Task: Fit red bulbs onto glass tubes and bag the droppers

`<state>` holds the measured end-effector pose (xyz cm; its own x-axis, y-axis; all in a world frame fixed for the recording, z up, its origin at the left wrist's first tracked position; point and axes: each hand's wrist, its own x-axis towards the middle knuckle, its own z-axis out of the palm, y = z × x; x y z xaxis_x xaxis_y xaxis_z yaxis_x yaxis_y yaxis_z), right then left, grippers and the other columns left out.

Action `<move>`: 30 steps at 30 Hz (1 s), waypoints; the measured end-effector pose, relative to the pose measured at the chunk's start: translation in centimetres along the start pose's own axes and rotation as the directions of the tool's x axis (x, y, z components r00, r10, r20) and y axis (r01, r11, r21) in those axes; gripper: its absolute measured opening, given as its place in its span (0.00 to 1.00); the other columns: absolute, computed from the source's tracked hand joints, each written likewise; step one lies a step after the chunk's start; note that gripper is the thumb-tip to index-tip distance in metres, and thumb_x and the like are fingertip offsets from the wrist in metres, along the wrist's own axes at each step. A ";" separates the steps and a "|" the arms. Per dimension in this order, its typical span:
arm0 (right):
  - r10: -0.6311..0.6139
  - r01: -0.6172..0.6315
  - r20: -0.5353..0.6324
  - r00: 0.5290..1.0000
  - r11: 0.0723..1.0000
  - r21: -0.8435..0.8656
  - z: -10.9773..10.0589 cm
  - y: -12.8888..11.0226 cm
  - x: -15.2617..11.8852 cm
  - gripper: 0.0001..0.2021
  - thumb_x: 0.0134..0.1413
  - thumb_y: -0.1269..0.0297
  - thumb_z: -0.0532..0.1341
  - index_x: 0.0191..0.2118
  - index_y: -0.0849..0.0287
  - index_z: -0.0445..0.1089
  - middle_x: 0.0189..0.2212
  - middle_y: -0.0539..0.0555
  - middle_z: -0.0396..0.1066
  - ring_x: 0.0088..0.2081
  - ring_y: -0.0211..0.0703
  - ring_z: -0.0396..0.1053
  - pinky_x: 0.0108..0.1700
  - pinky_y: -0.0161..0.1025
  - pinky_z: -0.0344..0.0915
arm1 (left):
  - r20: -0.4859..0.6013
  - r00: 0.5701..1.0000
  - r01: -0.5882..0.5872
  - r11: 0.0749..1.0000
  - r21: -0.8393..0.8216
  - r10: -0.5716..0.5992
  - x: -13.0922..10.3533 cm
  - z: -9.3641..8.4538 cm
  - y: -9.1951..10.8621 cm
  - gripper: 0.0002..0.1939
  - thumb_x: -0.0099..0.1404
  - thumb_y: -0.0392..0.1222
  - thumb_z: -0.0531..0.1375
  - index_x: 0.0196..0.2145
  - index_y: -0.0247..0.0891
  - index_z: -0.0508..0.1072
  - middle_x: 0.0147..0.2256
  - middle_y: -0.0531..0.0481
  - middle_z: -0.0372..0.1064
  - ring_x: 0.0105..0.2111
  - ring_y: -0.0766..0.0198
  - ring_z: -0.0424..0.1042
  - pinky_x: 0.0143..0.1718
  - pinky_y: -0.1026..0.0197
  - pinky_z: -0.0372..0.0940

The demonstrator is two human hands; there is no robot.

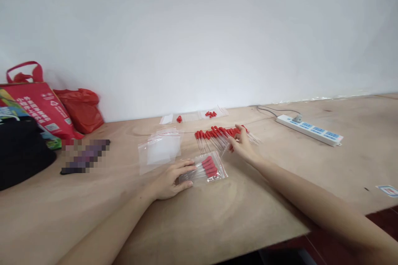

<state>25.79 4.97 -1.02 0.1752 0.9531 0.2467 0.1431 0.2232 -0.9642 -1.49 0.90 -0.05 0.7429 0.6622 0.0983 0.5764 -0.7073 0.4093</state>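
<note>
My left hand [169,179] rests on the table and holds a clear zip-lock bag [221,170] at its left end, thumb and fingers on either side. Inside the bag lie several glass droppers with red rubber bulbs [209,166]. To the right, my right hand [241,145] is over a row of loose droppers [207,134], bulbs toward the wall. Its fingers are curled, with a clear tube showing below the thumb, apparently a dropper; part of it is hidden by the hand. Left of the row is a stack of flat zip-lock bags [163,147].
By the wall, more clear bags [194,116] lie with small red bulbs [210,114]. A white power strip [309,129] with its cable is at right. Red bags [82,109], a black cloth item [23,153] and a blurred dark object [87,157] occupy the left. The table's front edge shows below.
</note>
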 end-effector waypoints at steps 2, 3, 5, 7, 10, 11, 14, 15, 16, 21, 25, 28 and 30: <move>0.043 -0.042 -0.011 0.999 0.996 0.084 -0.2 0.5 -0.9 0.26 0.44 0.64 0.56 0.50 0.55 0.45 0.20 0.43 0.58 0.16 0.36 0.62 0.19 0.35 0.62 | 0.003 1.000 -0.004 1.000 0.007 0.004 0.0 0.1 -0.2 0.22 0.62 0.48 0.53 0.53 0.45 0.59 0.57 0.47 0.52 0.56 0.56 0.51 0.55 0.49 0.50; 0.062 -0.060 -0.017 0.998 0.991 0.118 -0.1 0.7 -1.2 0.24 0.44 0.63 0.56 0.48 0.55 0.46 0.20 0.42 0.58 0.16 0.36 0.62 0.19 0.35 0.63 | 0.000 1.000 -0.008 1.000 0.009 0.008 0.0 0.1 -0.2 0.22 0.62 0.48 0.53 0.54 0.46 0.59 0.57 0.48 0.52 0.56 0.56 0.51 0.55 0.49 0.50; 0.096 -0.093 -0.011 0.995 0.979 0.182 0.3 0.9 -1.6 0.22 0.45 0.62 0.55 0.45 0.54 0.46 0.19 0.41 0.58 0.17 0.35 0.63 0.20 0.35 0.64 | -0.012 1.000 -0.017 1.000 0.004 0.017 -0.1 0.2 -0.3 0.22 0.62 0.48 0.53 0.54 0.47 0.59 0.56 0.49 0.52 0.56 0.56 0.52 0.55 0.50 0.50; 0.113 -0.113 0.012 0.994 0.968 0.224 0.7 0.9 -1.8 0.21 0.44 0.61 0.56 0.43 0.54 0.46 0.19 0.40 0.58 0.17 0.34 0.64 0.20 0.35 0.65 | -0.023 0.999 -0.024 1.000 -0.006 0.024 -0.1 0.2 -0.3 0.21 0.62 0.48 0.53 0.53 0.48 0.59 0.56 0.49 0.53 0.56 0.56 0.52 0.55 0.50 0.51; 0.117 -0.126 0.051 0.992 0.962 0.244 1.2 0.8 -2.0 0.20 0.44 0.61 0.56 0.42 0.55 0.46 0.20 0.40 0.57 0.17 0.34 0.64 0.21 0.35 0.65 | -0.015 1.000 -0.019 1.000 -0.004 0.019 0.0 0.2 -0.1 0.21 0.62 0.47 0.53 0.53 0.48 0.60 0.56 0.49 0.53 0.56 0.55 0.52 0.54 0.49 0.51; 0.115 -0.127 0.060 0.992 0.961 0.246 1.3 0.8 -2.0 0.20 0.43 0.61 0.57 0.42 0.55 0.46 0.20 0.40 0.57 0.17 0.34 0.65 0.21 0.35 0.65 | -0.009 1.000 -0.016 1.000 0.002 0.016 0.0 0.2 -0.1 0.20 0.62 0.47 0.53 0.52 0.48 0.61 0.56 0.49 0.53 0.56 0.55 0.52 0.54 0.49 0.51; 0.105 -0.120 0.075 0.992 0.961 0.250 1.4 0.8 -2.2 0.21 0.43 0.60 0.57 0.41 0.55 0.46 0.19 0.40 0.58 0.18 0.34 0.65 0.21 0.35 0.66 | -0.003 1.000 -0.008 1.000 0.007 0.008 0.1 0.1 0.1 0.19 0.62 0.47 0.53 0.51 0.49 0.63 0.56 0.49 0.53 0.56 0.55 0.52 0.54 0.48 0.50; 0.098 -0.114 0.076 0.992 0.961 0.251 1.4 0.8 -2.2 0.20 0.43 0.60 0.57 0.40 0.55 0.46 0.19 0.40 0.58 0.18 0.34 0.65 0.21 0.35 0.66 | -0.005 1.000 -0.007 1.000 0.001 0.007 0.2 0.1 0.1 0.19 0.62 0.47 0.53 0.51 0.49 0.63 0.56 0.49 0.53 0.56 0.55 0.52 0.54 0.48 0.50; 0.093 -0.109 0.075 0.993 0.962 0.252 1.4 0.8 -2.2 0.20 0.43 0.60 0.57 0.40 0.55 0.46 0.19 0.40 0.58 0.18 0.34 0.65 0.22 0.36 0.66 | -0.005 1.000 -0.006 1.000 -0.008 0.006 0.2 0.1 0.2 0.18 0.62 0.47 0.53 0.50 0.49 0.64 0.56 0.49 0.53 0.56 0.55 0.52 0.54 0.48 0.51; 0.097 -0.109 0.056 0.994 0.956 0.273 1.4 0.9 -2.2 0.20 0.42 0.59 0.58 0.38 0.54 0.46 0.20 0.40 0.59 0.20 0.35 0.66 0.24 0.37 0.67 | 0.008 1.000 0.000 1.000 -0.009 0.000 0.2 -0.1 0.3 0.18 0.61 0.46 0.54 0.50 0.48 0.64 0.56 0.49 0.54 0.55 0.55 0.53 0.54 0.48 0.51; 0.107 -0.124 0.075 0.991 0.948 0.293 1.2 1.0 -2.4 0.21 0.40 0.58 0.59 0.37 0.53 0.46 0.20 0.40 0.60 0.20 0.36 0.67 0.23 0.37 0.67 | 0.003 1.000 0.007 1.000 0.000 -0.007 0.2 0.0 0.3 0.19 0.61 0.46 0.53 0.51 0.47 0.63 0.56 0.48 0.53 0.56 0.54 0.52 0.54 0.48 0.51; 0.123 -0.146 0.096 0.988 0.946 0.289 1.0 1.0 -2.6 0.22 0.38 0.58 0.60 0.37 0.53 0.45 0.20 0.40 0.60 0.19 0.36 0.66 0.23 0.37 0.66 | 0.004 1.000 0.009 1.000 -0.003 -0.009 0.1 0.1 0.2 0.19 0.62 0.47 0.53 0.51 0.48 0.63 0.56 0.48 0.53 0.56 0.54 0.52 0.54 0.48 0.50; 0.126 -0.148 0.097 0.987 0.947 0.285 0.9 1.0 -2.7 0.23 0.38 0.57 0.60 0.37 0.53 0.45 0.20 0.40 0.60 0.20 0.36 0.67 0.23 0.37 0.66 | 0.005 1.000 0.011 1.000 -0.001 -0.011 0.1 0.1 0.2 0.19 0.62 0.47 0.53 0.52 0.48 0.62 0.56 0.48 0.52 0.56 0.54 0.51 0.54 0.48 0.50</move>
<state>24.55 2.83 -2.72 0.0969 0.9889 0.1129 -0.1682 0.1281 -0.9774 -1.28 0.81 -0.09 0.7382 0.6687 0.0893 0.5841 -0.6998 0.4111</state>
